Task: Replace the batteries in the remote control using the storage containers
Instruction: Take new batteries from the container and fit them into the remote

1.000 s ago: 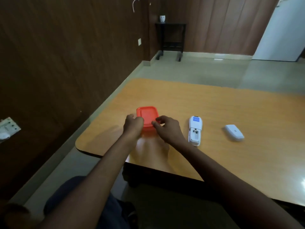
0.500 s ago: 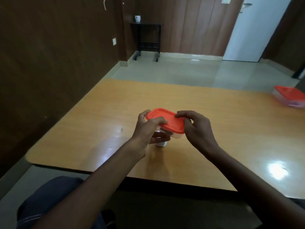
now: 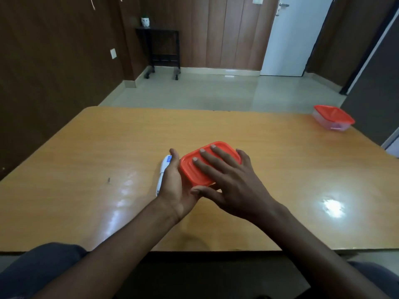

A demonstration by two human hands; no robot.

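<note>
Near the middle of the wooden table (image 3: 86, 147), a storage container with an orange lid (image 3: 190, 167), held between both hands, tilted with the lid's left side lower. Right hand (image 3: 233, 186) laid flat over the lid, fingers (image 3: 207, 158) straight and spread across the ridged top, thumb stretched left along the lid's near edge. Left hand (image 3: 174, 186) cupping the container's left side from below, palm up, thumb upright against the lid's left edge; its other fingers hidden under the container, so cannot tell how tightly curled. Just left of the left hand, partly hidden behind it, a white remote control (image 3: 164, 167) lying on the table, lengthwise near to far. Well apart at the far right table edge, a second container (image 3: 332, 119), clear with an orange lid, closed
</note>
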